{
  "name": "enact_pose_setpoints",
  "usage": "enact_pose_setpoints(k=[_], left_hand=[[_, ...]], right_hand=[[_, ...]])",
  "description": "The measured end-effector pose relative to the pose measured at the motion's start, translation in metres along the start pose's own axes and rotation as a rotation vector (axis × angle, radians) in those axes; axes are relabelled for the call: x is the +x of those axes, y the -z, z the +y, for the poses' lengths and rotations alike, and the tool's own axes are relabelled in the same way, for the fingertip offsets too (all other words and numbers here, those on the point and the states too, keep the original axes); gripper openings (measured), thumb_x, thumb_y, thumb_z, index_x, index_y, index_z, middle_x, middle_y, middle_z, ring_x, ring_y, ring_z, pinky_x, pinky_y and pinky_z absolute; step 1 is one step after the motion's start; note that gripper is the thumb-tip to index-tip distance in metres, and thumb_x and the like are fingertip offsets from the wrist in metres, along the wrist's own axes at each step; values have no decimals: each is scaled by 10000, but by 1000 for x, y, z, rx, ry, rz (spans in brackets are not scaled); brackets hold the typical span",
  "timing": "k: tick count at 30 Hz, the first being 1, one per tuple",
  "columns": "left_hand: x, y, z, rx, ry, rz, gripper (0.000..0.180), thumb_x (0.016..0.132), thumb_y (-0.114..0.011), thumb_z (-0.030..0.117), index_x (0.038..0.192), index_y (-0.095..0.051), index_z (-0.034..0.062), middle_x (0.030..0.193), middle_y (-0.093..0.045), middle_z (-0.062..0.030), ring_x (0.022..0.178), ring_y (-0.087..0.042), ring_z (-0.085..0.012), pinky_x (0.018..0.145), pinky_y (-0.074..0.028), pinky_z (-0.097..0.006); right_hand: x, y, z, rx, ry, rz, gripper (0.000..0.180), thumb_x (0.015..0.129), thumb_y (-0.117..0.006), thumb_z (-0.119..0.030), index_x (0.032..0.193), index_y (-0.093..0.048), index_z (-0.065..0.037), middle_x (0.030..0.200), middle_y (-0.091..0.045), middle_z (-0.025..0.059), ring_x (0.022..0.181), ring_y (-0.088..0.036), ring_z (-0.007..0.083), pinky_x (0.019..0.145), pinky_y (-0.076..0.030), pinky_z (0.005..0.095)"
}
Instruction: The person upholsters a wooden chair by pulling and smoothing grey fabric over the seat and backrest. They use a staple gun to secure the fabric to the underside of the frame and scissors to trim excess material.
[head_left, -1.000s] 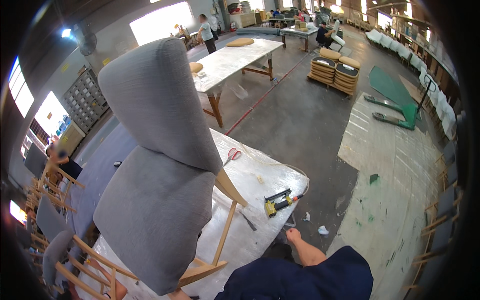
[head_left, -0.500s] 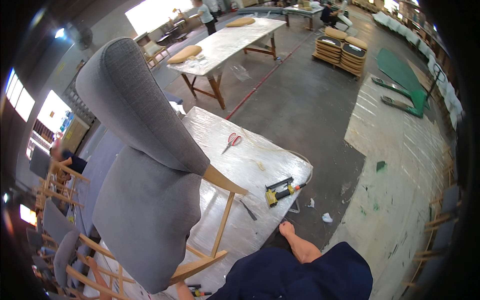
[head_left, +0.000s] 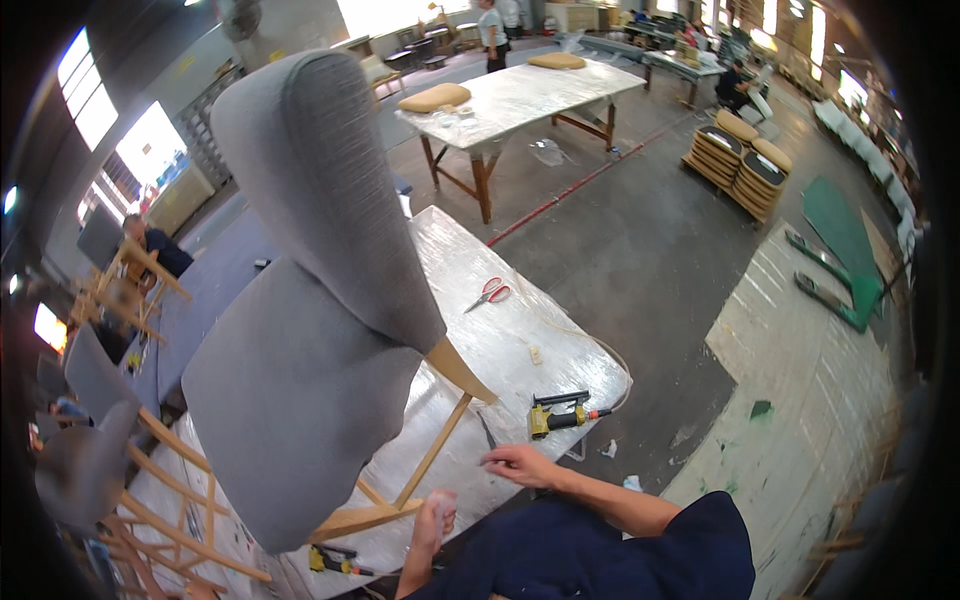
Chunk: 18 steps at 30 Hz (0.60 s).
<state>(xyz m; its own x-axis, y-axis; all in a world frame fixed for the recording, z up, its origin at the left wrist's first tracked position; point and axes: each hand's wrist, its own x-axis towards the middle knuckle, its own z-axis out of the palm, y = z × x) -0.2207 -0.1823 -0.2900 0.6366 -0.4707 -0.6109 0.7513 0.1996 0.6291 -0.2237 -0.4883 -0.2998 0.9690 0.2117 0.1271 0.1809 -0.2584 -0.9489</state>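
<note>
A grey upholstered chair (head_left: pixel 300 400) with wooden legs lies tipped over on the plastic-covered table (head_left: pixel 560 360). Beside its lowest wooden leg, my left hand (head_left: pixel 435 517) is closed; what it may hold is too blurred to make out. My right hand (head_left: pixel 525 466) reaches over the table's near side with fingers apart, at the near end of a thin dark flat tool (head_left: pixel 487 430). I cannot tell whether it touches the tool. A yellow-and-black staple gun (head_left: pixel 562 415) lies just beyond that hand. Red-handled scissors (head_left: pixel 490 294) rest farther back.
Another staple gun (head_left: pixel 335 560) lies under the chair. An air hose (head_left: pixel 622 365) curves round the table's right corner. More grey chairs (head_left: pixel 100 400) stand at left. Beyond are a second table (head_left: pixel 540 95), stacked seat panels (head_left: pixel 735 165) and a green pallet jack (head_left: pixel 840 270).
My right hand has come from the table's edge to the flat tool. My left hand has come out from behind the chair leg. The view has shifted, moving the background rightward.
</note>
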Motion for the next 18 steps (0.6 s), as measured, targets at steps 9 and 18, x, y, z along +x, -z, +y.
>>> enact_pose_setpoints(k=[9,18], left_hand=[[-7,-133,66,877,-640,140,772,1056,-284,758,1372,-488,83,662,-552,-94,601,-603,-242,618,-444,-376],[-108,-148,139,1482,-1083,529,441,968,-711,480,1208,-593,129,719,-550,-51,620,-541,-207,592,-401,-380]], right_hand=[[34,12,-109,-158,133,12,207,890,-777,-96,1090,-726,-86,941,-719,101,751,-706,294,671,-561,378],[34,129,-134,327,-72,569,104,1042,-685,-129,1016,-670,-29,801,-611,-36,702,-533,48,642,-439,215]])
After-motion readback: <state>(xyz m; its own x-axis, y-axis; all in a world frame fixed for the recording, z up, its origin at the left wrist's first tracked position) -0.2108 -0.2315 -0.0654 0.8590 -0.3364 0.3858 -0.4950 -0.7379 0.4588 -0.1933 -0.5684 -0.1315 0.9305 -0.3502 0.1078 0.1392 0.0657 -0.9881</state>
